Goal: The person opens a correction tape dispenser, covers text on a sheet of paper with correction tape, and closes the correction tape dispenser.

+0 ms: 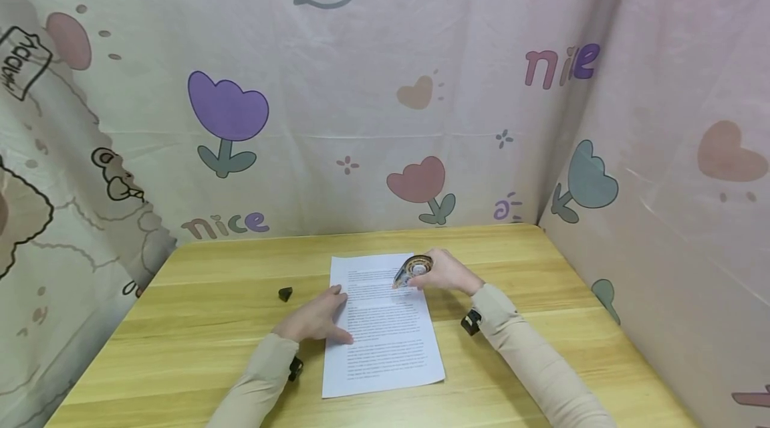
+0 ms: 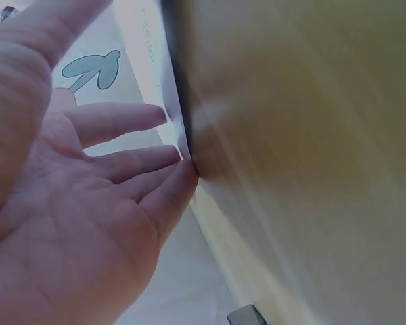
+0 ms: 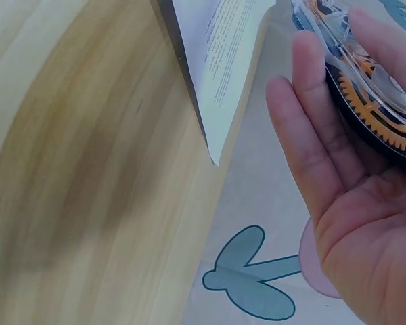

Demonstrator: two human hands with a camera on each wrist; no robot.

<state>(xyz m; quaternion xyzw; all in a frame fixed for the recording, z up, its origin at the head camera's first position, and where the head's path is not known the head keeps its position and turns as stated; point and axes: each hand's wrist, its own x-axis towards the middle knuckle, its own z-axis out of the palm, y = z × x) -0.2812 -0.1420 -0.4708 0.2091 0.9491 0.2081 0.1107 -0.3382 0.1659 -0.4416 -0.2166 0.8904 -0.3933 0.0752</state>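
Observation:
A sheet of printed paper (image 1: 385, 354) lies on the wooden table in the head view. Over its upper right part, my right hand (image 1: 450, 273) holds a correction tape dispenser (image 1: 416, 267), its tip pointing down and left toward the text. The right wrist view shows the dispenser's clear casing and orange gear (image 3: 372, 108) between thumb and fingers. My left hand (image 1: 314, 318) rests at the paper's left edge with spread, fairly straight fingers. Its fingertips meet the edge in the left wrist view. Whether the dispenser's tip touches the paper I cannot tell.
A small black piece (image 1: 285, 293), perhaps a cap, lies on the table (image 1: 228, 321) left of the paper. Patterned cloth (image 1: 337, 174) hangs behind and along both sides of the table. Dark straps with small devices sit at both wrists.

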